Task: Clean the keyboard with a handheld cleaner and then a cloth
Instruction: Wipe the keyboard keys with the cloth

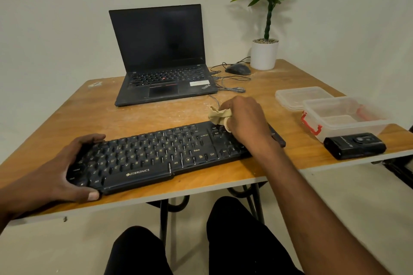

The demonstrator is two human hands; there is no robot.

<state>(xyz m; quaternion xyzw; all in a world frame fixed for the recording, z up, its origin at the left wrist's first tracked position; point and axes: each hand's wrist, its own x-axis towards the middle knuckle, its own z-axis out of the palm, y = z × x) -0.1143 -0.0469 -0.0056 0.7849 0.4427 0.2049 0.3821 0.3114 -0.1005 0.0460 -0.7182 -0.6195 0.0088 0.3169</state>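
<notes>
Head view: left hand [67, 163] clamps the Zebronics keyboard [156, 154] end; right hand [243, 118], arm outstretched, grips a beige cloth [218, 115] over the keys.

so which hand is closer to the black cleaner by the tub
Right. The right hand wipes the keyboard's near end with the cloth; the left hand holds the far end from the cleaner.

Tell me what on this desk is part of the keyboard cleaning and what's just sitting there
In the job:
keyboard
cloth
handheld cleaner
left hand and right hand

Lying about:
laptop
mouse
potted plant
plastic tub
tub lid
</notes>
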